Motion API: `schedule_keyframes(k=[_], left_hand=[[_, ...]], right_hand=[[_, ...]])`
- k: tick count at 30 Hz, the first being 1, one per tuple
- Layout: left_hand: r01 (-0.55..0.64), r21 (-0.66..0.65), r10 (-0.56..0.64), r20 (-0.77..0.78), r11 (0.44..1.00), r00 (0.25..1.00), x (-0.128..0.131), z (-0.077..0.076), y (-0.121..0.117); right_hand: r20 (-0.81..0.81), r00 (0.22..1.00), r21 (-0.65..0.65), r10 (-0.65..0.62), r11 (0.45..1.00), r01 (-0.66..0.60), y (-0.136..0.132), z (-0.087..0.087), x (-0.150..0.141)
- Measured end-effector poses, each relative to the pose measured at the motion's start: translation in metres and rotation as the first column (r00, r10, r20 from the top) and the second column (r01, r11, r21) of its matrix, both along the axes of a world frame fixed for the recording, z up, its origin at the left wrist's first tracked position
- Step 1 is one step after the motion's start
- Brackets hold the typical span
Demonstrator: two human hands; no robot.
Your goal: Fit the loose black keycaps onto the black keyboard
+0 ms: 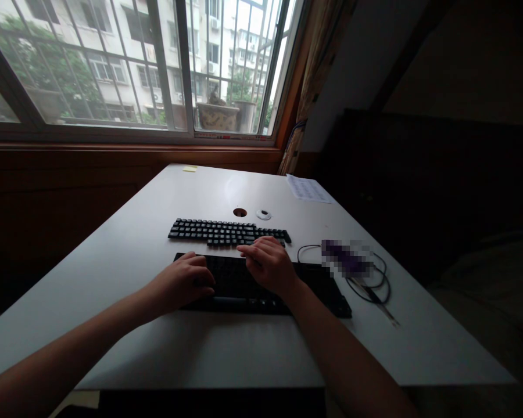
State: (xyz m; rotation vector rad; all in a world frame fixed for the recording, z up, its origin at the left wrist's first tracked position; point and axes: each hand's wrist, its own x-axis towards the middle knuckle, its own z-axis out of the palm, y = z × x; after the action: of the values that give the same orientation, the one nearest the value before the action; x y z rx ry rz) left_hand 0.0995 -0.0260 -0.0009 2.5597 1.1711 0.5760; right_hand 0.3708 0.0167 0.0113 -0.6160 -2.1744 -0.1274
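A black keyboard (239,305) lies near the middle of the white table, its upper face dark and most of its keys hard to make out. My left hand (185,281) is closed over the keyboard's left end, fingers curled on it. Just behind the keyboard, loose black keycaps (213,229) are laid out in rows like a key layout. Over the keyboard's back edge, by the front keycaps, is my right hand (272,264). Its thumb and fingers are drawn together; whatever sits between them is too small or hidden to name.
On the right lies a coiled black cable (386,290) beside a blurred purple item (348,258). Behind the keycaps are a round hole (240,212) and its white cover (264,215). A printed sheet (309,188) and a yellow note (190,169) lie farther back.
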Motion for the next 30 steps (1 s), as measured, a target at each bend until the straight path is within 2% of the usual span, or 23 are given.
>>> schedule_keyframes(k=[18, 30], left_hand=[[-0.065, -0.073, 0.065, 0.000, 0.995, 0.998, 0.0020, -0.0048, -0.0017], [-0.086, -0.024, 0.086, -0.031, 0.996, 0.996, 0.0045, -0.0004, -0.0071]], right_hand=[[0.032, 0.999, -0.026, -0.003, 1.000, 0.003, 0.0001, -0.0026, -0.0016], [0.040, 0.999, -0.015, 0.013, 1.000, -0.012, 0.0010, -0.0031, -0.0009]])
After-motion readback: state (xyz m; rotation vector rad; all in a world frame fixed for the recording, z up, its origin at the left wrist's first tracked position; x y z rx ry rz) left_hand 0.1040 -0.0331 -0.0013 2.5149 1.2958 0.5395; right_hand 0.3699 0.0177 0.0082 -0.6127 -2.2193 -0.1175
